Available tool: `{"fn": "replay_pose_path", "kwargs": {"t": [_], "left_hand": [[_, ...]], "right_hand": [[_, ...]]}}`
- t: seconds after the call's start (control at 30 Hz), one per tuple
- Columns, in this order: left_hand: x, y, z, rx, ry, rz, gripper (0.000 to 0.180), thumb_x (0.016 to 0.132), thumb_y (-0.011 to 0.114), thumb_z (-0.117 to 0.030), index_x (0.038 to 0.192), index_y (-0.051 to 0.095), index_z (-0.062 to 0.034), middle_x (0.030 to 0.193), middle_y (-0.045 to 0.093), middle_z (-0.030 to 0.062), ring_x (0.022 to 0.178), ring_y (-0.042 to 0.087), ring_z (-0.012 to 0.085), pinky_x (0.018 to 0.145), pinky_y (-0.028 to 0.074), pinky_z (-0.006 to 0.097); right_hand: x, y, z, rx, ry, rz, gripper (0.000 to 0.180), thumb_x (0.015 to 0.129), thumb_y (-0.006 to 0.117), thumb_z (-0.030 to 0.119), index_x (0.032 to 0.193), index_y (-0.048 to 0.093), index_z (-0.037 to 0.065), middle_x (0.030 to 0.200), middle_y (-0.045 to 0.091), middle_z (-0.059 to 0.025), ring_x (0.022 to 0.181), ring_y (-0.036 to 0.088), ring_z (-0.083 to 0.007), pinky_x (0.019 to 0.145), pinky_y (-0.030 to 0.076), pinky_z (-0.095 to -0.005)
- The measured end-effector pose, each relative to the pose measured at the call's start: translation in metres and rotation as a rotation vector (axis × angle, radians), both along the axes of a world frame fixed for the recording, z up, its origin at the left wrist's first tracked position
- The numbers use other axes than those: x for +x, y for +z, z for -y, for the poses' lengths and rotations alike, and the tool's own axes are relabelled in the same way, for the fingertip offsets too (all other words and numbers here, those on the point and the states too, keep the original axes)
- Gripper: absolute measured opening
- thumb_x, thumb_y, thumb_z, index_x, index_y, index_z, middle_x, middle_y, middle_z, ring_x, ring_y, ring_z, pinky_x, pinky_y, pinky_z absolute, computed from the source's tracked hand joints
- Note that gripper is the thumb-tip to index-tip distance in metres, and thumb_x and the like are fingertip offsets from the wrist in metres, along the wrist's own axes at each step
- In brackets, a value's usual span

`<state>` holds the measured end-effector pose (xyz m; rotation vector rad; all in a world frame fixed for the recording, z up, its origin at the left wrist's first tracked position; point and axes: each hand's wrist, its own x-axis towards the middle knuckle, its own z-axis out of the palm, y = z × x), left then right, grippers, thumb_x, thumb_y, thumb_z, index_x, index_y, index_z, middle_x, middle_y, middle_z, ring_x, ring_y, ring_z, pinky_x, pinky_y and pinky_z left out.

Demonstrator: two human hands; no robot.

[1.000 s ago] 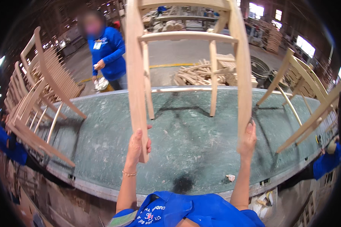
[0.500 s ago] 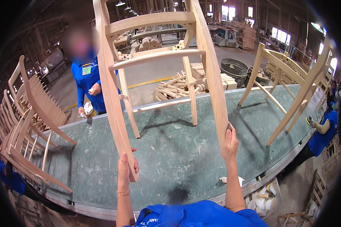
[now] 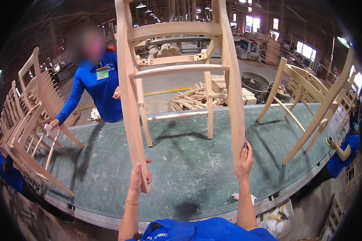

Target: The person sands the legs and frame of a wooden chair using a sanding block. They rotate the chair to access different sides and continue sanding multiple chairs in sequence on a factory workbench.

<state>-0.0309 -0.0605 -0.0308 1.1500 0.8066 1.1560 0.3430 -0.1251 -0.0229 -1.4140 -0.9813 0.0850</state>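
An unfinished pale wooden chair [image 3: 175, 71] stands tilted in front of me, its far legs on the green tabletop. My left hand [image 3: 140, 177] is wrapped round the lower end of its left near post. At the right post's lower end, my right hand [image 3: 244, 161] closes along the outer side. A small dark piece shows at the right fingertips; I cannot tell what it is. The chair's upper end runs out of view at the top.
The green table [image 3: 197, 168] carries another chair [image 3: 309, 100] at right and more wooden chairs [image 3: 40, 100] at left. Across it, a co-worker [image 3: 96, 88] in blue holds a white cloth [image 3: 51, 130]. White scraps [image 3: 245, 197] lie near the front edge. Another worker [image 3: 342, 154] stands at right.
The co-worker across the table has leaned in and reached the white cloth toward the left chair. My view has shifted slightly; both my hands keep their places on the chair.
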Motion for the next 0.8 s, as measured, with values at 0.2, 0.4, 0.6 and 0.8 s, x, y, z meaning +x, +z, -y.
{"fn": "replay_pose_path", "kwargs": {"t": [0.2,0.4,0.6,0.8], "left_hand": [[0.002,-0.012,0.007,-0.033,-0.003,0.021,0.072,0.089,0.042,-0.068,0.107,0.053,0.0009,0.057,0.046,0.0023,0.045,0.046,0.0115,0.044,0.04,0.025],[0.066,-0.036,0.077,-0.094,-0.004,0.197,0.046,0.093,0.054,-0.044,0.102,0.052,0.0004,0.067,0.054,0.0055,0.053,0.053,0.0138,0.048,0.044,0.028],[0.153,-0.06,0.134,0.165,-0.196,0.111,0.042,0.082,0.069,-0.018,0.114,0.05,0.0018,0.089,0.061,0.0117,0.086,0.064,0.0248,0.075,0.051,0.038],[0.17,-0.046,0.125,0.829,-0.473,-0.281,0.049,0.079,0.073,-0.027,0.113,0.053,0.0012,0.096,0.062,0.018,0.092,0.062,0.0343,0.087,0.048,0.043]], "right_hand": [[0.02,-0.009,0.021,0.095,-0.238,0.073,0.046,0.099,0.05,0.032,0.131,0.047,0.0,0.12,0.058,-0.0164,0.103,0.058,-0.0211,0.088,0.045,-0.0313],[-0.044,0.052,0.046,0.1,0.156,-0.108,0.041,0.094,0.056,0.009,0.134,0.047,0.007,0.107,0.057,-0.0003,0.077,0.042,-0.0044,0.067,0.038,-0.0182],[-0.125,0.074,0.044,0.079,0.612,0.26,0.054,0.093,0.06,0.022,0.141,0.038,0.009,0.117,0.059,-0.0136,0.094,0.065,-0.0257,0.079,0.051,-0.0332],[-0.104,0.076,0.077,-0.156,0.478,0.232,0.078,0.081,0.072,0.021,0.146,0.031,0.011,0.126,0.055,-0.016,0.102,0.063,-0.0332,0.082,0.053,-0.0354]]}}
